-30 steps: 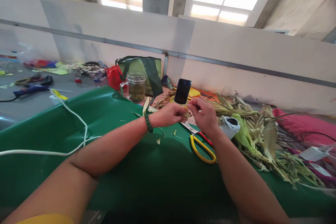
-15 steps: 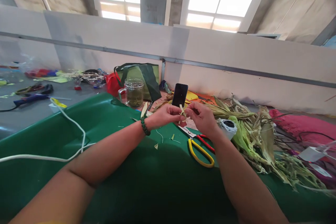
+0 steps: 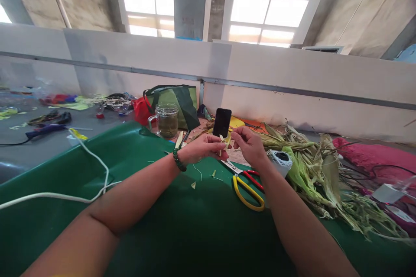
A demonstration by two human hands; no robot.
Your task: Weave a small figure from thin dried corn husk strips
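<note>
My left hand (image 3: 204,149), with a green bead bracelet on the wrist, and my right hand (image 3: 247,146) meet above the green table cover (image 3: 136,156). Both pinch a small pale strip of corn husk (image 3: 222,141) between their fingertips. A black phone (image 3: 222,123) stands upright just behind the hands. Scissors with yellow and red handles (image 3: 247,183) lie under my right wrist. A spool of white thread (image 3: 280,160) sits to the right of that hand.
A heap of green and dry corn husks (image 3: 321,173) fills the right side, with pink fabric (image 3: 373,156) behind it. A glass mug (image 3: 166,120), a green bag (image 3: 177,97) and a red bag stand at the back. A white cable (image 3: 94,162) crosses the left.
The view has tilted slightly, so everything sits a little lower in the picture. My hands stay together on the husk strip, fingers shifting only a little.
</note>
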